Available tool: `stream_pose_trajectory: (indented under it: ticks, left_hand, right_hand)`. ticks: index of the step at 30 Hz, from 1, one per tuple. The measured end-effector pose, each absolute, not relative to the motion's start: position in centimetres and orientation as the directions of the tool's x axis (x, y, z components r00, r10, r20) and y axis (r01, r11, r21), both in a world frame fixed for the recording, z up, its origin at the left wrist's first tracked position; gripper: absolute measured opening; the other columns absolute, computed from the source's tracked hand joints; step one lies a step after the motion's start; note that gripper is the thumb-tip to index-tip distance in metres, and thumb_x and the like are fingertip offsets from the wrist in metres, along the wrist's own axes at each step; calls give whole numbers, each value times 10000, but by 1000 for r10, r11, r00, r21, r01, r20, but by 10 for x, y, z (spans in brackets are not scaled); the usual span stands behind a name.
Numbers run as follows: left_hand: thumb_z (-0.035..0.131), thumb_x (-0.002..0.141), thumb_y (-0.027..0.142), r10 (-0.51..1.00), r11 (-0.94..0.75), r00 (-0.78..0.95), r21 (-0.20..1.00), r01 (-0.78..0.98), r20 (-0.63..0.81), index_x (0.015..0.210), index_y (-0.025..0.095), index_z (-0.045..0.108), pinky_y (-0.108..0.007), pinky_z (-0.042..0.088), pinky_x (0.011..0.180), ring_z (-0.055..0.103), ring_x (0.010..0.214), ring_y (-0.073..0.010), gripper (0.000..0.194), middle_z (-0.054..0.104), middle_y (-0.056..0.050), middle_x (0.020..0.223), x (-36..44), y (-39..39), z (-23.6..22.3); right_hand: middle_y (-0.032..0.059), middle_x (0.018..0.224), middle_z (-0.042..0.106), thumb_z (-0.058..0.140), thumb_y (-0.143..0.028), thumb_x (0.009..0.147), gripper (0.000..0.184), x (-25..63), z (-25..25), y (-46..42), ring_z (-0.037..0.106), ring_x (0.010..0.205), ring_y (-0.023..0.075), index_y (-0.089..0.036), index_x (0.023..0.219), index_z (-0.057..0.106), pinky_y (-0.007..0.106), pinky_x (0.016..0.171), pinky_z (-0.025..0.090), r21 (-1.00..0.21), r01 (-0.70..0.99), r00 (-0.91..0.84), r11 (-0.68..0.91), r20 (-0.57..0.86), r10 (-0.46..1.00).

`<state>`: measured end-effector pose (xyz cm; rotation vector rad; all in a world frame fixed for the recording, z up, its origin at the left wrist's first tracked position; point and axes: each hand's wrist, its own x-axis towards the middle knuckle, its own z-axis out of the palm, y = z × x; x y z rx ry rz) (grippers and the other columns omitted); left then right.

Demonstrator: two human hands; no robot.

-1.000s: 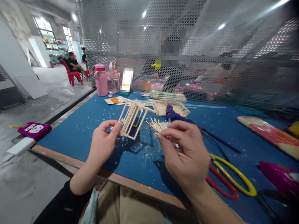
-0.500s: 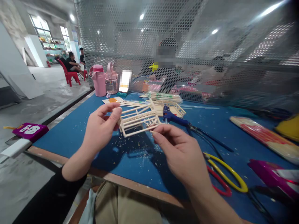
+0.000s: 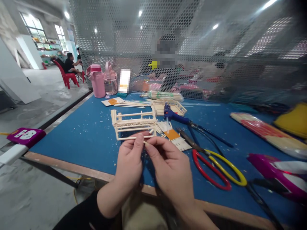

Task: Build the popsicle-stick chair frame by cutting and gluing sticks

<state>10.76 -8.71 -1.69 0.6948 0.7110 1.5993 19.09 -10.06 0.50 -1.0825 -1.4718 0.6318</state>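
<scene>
A small wooden stick frame (image 3: 134, 122), built like a little bench, stands on the blue table just beyond my hands. My left hand (image 3: 129, 159) is closed in front of its lower rail, thumb pressed against the fingers. Against it, my right hand (image 3: 172, 166) pinches a short wooden stick (image 3: 145, 143), whose pale tip shows between the two thumbs. My fingers hide most of this stick. Right of the frame, a blue glue gun (image 3: 176, 117) lies beside a cardboard piece (image 3: 178, 139), and scissors (image 3: 208, 155) with red and yellow handles lie nearer my right hand.
At the back are a pink jug (image 3: 98, 83), a clear bottle (image 3: 110, 83), a phone (image 3: 124, 81) and bundled sticks (image 3: 165, 95). A wrapped pack (image 3: 263, 132) and a purple device (image 3: 275, 175) lie right. A perforated metal screen (image 3: 115, 38) rises behind the table.
The stick frame has gone from my hands to the table. My left hand has moved right and down to meet my right hand. The scissors and cardboard are more exposed.
</scene>
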Motion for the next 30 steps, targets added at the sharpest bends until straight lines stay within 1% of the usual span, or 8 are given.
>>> stream_pose_trajectory:
  ticks: [3,6,9,13,20,22,26,30]
  left_hand:
    - [680,757,471,994,-110,-78,752,-649,78,876,160,751,-336,457,910,665,910,-206,340,744,-79,879,106,-84,-15]
    - [719,725,435,995,-100,-66,693,-714,75,842,161,759,-302,466,867,671,864,-185,301,748,-72,834,108,-84,-14]
    - [769,665,407,998,-55,-53,623,-780,23,777,160,760,-281,477,821,678,788,-167,271,742,-58,753,111,-85,-10]
    - [780,649,387,999,-36,-45,607,-794,1,755,155,762,-255,481,752,674,744,-158,256,740,-59,735,111,-85,-8]
    - [764,700,322,997,-74,-66,663,-745,37,789,169,752,-214,470,699,634,714,-113,177,741,-42,814,111,-85,-15]
    - [746,727,299,996,-85,-59,680,-728,63,810,170,749,-235,476,763,645,782,-131,154,738,-46,837,111,-83,-15]
    - [710,766,260,993,-96,-17,702,-706,118,859,166,744,-343,432,958,643,957,-196,137,735,-61,898,110,-81,-13]
    - [680,791,254,991,-120,-40,734,-668,125,836,165,742,-376,416,986,639,964,-206,117,734,-58,895,110,-82,-14]
  right_hand:
    - [20,825,693,590,-218,824,73,195,3,-100,652,732,149,-208,773,642,237,615,515,-757,422,107,498,587,802]
    - [59,971,677,597,-208,826,63,200,5,-97,638,922,190,-207,794,651,281,722,513,-553,627,111,548,761,640]
    - [29,816,671,587,-190,836,65,205,12,-92,635,764,152,-199,790,632,254,658,499,-463,679,31,570,793,608]
    - [4,745,672,580,-175,831,87,208,22,-91,612,644,124,-200,755,614,231,573,472,-460,685,-18,565,764,645]
    - [-14,724,675,567,-143,829,106,209,31,-92,624,638,122,-209,759,612,225,604,479,-389,730,-105,562,749,655]
    - [-12,722,674,566,-150,831,100,208,30,-92,620,628,121,-208,764,613,225,600,480,-384,737,-95,556,756,647]
    - [-5,721,683,570,-147,821,108,206,28,-93,626,638,124,-206,753,630,228,607,488,-398,734,-69,551,762,644]
    - [-7,702,690,596,-135,783,132,207,29,-94,624,630,126,-211,693,655,226,585,486,-536,656,-22,531,690,724]
